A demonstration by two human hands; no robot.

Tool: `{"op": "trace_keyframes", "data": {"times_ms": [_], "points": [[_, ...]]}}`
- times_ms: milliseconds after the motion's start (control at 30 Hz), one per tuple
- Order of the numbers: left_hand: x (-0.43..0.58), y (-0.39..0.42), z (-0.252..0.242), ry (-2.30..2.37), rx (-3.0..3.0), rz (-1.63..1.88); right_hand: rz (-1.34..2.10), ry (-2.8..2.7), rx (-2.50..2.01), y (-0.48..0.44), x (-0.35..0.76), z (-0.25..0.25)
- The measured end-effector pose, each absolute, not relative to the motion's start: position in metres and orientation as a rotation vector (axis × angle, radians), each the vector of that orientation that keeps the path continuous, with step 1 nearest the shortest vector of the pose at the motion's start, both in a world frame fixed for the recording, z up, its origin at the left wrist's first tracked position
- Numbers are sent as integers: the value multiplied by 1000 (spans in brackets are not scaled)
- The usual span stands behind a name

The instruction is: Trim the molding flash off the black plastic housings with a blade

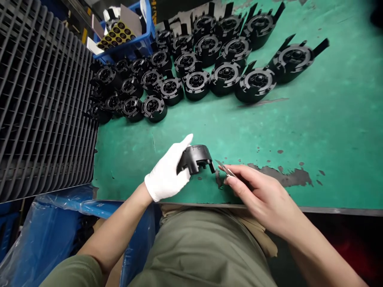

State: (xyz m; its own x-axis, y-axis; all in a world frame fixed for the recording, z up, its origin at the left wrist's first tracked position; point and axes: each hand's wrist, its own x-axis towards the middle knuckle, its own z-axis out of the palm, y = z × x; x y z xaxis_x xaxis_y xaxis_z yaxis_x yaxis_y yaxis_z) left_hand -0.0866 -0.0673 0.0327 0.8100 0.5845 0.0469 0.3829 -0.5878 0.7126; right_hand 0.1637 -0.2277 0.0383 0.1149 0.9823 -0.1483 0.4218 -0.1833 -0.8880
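Observation:
In a white glove, my left hand (169,173) is closed around a round black plastic housing (197,157), tilted on its side above the green tabletop. A leg of the housing points down toward my other hand. My bare right hand (257,189) pinches a thin, pointed metal blade (225,169), which looks like a small knife blade. Its tip is just right of the housing, with a small gap between them. Part of the blade is hidden by my fingers.
Several similar black housings (197,81) stand in rows at the back of the green table (338,131). A blue bin (149,34) holds a sheet of round stickers (118,36). Stacked black grid trays (44,91) rise at the left. Below them is a plastic-lined blue container (54,227).

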Motion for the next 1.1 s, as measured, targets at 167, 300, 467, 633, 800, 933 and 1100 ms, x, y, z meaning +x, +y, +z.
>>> {"op": "trace_keyframes", "data": {"times_ms": [167,300,467,633,800,933,1100], "points": [[-68,-57,44,787,2244,469,1008,-1380,-1733,-231,169,38],[-58,-52,43,772,2186,495,998,-1358,-1769,-235,174,37],[-60,-38,38,877,1899,432,984,-1328,-1817,-238,180,32],[-71,-31,42,820,1888,312,947,-1343,-1844,-240,185,33],[-83,-32,48,729,2087,400,802,-1451,-1783,-237,185,38],[-85,-29,44,741,2081,493,774,-1537,-1705,-228,183,42],[-97,-25,31,792,1965,574,790,-1552,-1659,-208,171,46]]}}
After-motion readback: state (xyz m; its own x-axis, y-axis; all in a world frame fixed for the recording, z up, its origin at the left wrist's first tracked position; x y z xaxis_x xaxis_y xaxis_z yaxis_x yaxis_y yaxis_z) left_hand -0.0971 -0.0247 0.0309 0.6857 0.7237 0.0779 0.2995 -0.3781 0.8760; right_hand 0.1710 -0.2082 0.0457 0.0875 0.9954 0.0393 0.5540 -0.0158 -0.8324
